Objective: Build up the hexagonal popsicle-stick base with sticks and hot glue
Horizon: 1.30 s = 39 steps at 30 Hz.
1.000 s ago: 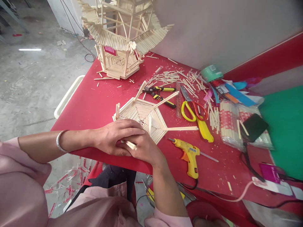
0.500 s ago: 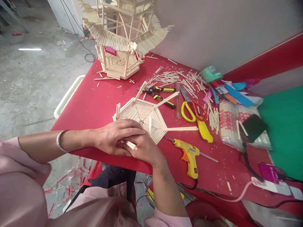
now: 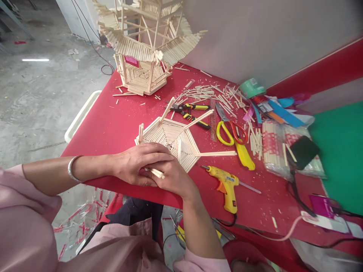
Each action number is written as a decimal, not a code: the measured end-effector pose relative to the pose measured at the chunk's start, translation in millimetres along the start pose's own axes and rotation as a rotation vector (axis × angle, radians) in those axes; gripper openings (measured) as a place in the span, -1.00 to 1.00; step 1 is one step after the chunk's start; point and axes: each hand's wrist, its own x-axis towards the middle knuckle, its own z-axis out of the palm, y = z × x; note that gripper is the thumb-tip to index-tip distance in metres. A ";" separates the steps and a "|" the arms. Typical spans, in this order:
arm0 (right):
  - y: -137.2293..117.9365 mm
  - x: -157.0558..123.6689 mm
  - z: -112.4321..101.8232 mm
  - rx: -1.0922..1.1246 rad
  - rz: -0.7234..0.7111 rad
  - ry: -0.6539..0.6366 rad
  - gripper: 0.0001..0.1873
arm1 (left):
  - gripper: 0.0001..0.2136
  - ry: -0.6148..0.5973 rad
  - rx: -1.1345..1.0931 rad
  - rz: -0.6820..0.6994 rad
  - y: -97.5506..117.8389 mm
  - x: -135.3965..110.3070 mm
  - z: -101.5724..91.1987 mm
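Stick panel [image 3: 172, 130], six-sided, sits on the red table [image 3: 93, 147] near its front edge, with paired posts [image 3: 200, 120] slanting out from its corners. The left hand [image 3: 136, 162] is draped over the right hand [image 3: 174, 175], fingers bent across it, both at the panel's near side, covering part of it. A pair of sticks [image 3: 155, 173] pokes out between them; whether either hand's fingers actually grip it, I cannot tell. A yellow glue gun [image 3: 231, 187] lies to the right, pliers [image 3: 181, 108] and scissors [image 3: 222, 113] farther back, and a tiered stick pagoda [image 3: 130, 45] stands behind.
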 end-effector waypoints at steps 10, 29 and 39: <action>-0.4 1.2 -0.7 0.018 -0.011 -0.007 -0.76 | -0.28 0.002 -0.003 0.001 -0.6 -0.5 0.5; -1.6 1.1 -1.0 -0.018 -0.010 -0.010 -0.73 | -0.28 0.019 -0.005 0.005 -1.3 -1.1 1.5; -0.4 0.1 0.0 0.008 -0.013 0.007 -0.75 | -0.28 -0.004 0.000 -0.003 -1.3 -1.4 0.7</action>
